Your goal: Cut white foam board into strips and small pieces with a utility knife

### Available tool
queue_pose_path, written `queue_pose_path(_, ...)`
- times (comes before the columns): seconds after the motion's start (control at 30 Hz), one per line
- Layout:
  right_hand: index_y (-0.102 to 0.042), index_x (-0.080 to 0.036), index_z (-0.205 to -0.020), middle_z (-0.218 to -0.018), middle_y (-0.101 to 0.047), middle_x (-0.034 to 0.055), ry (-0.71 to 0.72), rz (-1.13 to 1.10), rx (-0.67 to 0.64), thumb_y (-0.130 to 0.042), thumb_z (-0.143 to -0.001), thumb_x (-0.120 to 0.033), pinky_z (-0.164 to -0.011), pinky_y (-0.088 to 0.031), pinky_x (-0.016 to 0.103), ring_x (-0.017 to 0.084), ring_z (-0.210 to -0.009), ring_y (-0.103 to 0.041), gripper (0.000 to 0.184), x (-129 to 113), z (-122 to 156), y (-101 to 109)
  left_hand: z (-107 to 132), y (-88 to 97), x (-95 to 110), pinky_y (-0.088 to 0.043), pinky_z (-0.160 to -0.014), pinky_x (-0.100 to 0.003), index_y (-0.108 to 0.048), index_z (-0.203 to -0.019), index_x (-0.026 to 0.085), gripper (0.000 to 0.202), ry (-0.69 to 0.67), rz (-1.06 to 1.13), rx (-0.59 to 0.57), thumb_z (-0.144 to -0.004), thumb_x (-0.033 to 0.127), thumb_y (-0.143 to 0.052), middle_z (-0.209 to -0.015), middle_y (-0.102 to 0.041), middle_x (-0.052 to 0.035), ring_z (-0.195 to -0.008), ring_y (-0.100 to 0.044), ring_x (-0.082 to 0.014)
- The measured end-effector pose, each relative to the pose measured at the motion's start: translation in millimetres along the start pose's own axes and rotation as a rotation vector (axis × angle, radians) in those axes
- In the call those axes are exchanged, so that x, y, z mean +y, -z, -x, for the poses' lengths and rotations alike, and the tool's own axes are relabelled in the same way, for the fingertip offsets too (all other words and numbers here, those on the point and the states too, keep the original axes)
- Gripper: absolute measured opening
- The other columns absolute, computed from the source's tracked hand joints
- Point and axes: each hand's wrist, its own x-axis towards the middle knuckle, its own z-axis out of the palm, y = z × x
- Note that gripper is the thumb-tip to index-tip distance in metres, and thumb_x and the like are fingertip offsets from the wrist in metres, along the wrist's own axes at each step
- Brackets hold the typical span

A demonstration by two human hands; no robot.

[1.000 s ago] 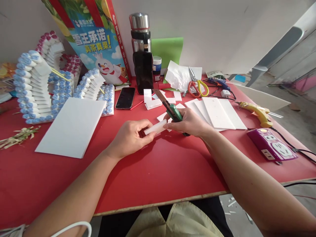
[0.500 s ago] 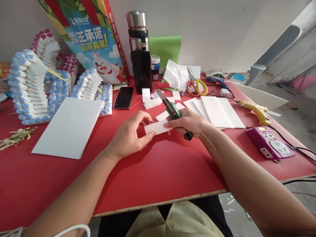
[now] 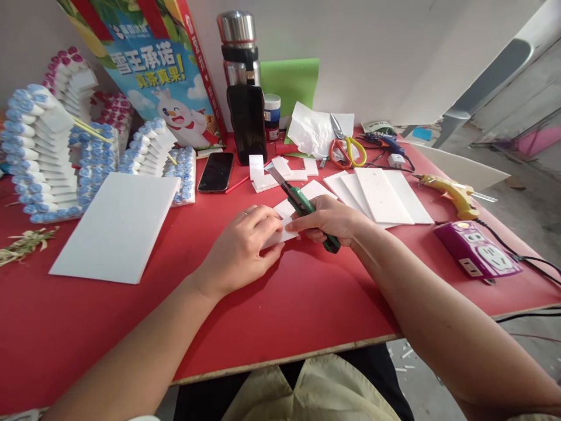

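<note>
My left hand point(image 3: 245, 245) is curled over a small white foam strip point(image 3: 284, 234) and presses it onto the red table point(image 3: 284, 304). My right hand point(image 3: 333, 219) grips a green utility knife point(image 3: 307, 207) with its blade out, pointing up and away; its fingertips also touch the strip's right end. More small white foam pieces point(image 3: 280, 172) lie just behind both hands.
A large white foam board point(image 3: 118, 225) lies at the left, foam sheets point(image 3: 381, 196) at the right. A phone point(image 3: 215, 172), scissors point(image 3: 348, 146), a yellow glue gun point(image 3: 451, 193), a purple power strip point(image 3: 477, 254), a flask point(image 3: 239, 52) and bottle-cap models point(image 3: 48, 158) ring the table.
The foam strip was held up between both hands; now it lies lower, and my left hand has closed over it. The view has shifted slightly.
</note>
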Motion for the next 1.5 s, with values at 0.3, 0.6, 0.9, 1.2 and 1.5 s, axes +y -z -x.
queue_pose_path(0.3,-0.056,-0.016,-0.053,-0.045,-0.045,-0.0019,-0.004,0.008,-0.001,-0.083,-0.063,-0.019,-0.039,-0.023,0.024,0.006,-0.041,-0.032,0.029,-2.7,1.7,-0.2,0.3,-2.9,0.2,-0.050,-0.087,-0.038,-0.058,-0.095,0.019,0.014,0.002,-0.078,0.011,-0.086,0.008,-0.056,-0.102,-0.066,-0.0093,-0.096,-0.062,-0.0232)
queue_pose_path(0.6,-0.060,-0.016,-0.061,-0.049,-0.047,-0.0016,0.023,0.077,-0.022,-0.085,-0.066,-0.028,-0.041,-0.025,0.024,0.007,-0.043,-0.035,0.028,-2.0,2.6,3.0,0.2,-2.5,-0.7,-0.050,-0.087,-0.037,-0.059,-0.095,0.018,0.014,-0.012,-0.058,0.011,-0.087,0.008,-0.055,-0.101,-0.066,-0.0097,-0.095,-0.061,-0.0228)
queue_pose_path(0.9,-0.061,-0.020,-0.078,-0.063,-0.055,-0.0006,0.168,0.681,0.330,-0.082,-0.065,-0.032,-0.046,-0.030,0.026,0.012,-0.050,-0.044,0.027,-6.6,8.4,14.1,3.7,-0.5,-8.5,-0.049,-0.081,-0.033,-0.061,-0.095,0.019,0.011,0.146,0.050,-0.030,-0.085,0.013,-0.063,-0.101,-0.065,-0.0074,-0.094,-0.062,-0.0222)
queue_pose_path(1.2,-0.051,-0.021,-0.072,-0.076,-0.059,0.0036,0.204,1.050,0.485,-0.061,-0.078,-0.030,-0.056,-0.030,0.028,0.017,-0.067,-0.048,0.015,5.2,-4.1,8.9,0.0,-9.7,-9.4,-0.048,-0.083,-0.034,-0.062,-0.097,0.018,0.016,0.103,-0.041,-0.066,-0.086,0.008,-0.058,-0.099,-0.067,-0.0059,-0.092,-0.061,-0.0215)
queue_pose_path(1.5,-0.053,-0.021,-0.107,-0.087,-0.064,0.0046,0.169,0.795,0.476,-0.057,-0.082,-0.031,-0.055,-0.037,0.027,0.018,-0.064,-0.056,0.027,-3.3,5.5,4.1,-4.1,-17.0,-9.8,-0.051,-0.079,-0.034,-0.072,-0.093,0.020,0.013,0.130,-0.081,-0.037,-0.092,0.018,-0.059,-0.094,-0.066,-0.0064,-0.089,-0.062,-0.0211)
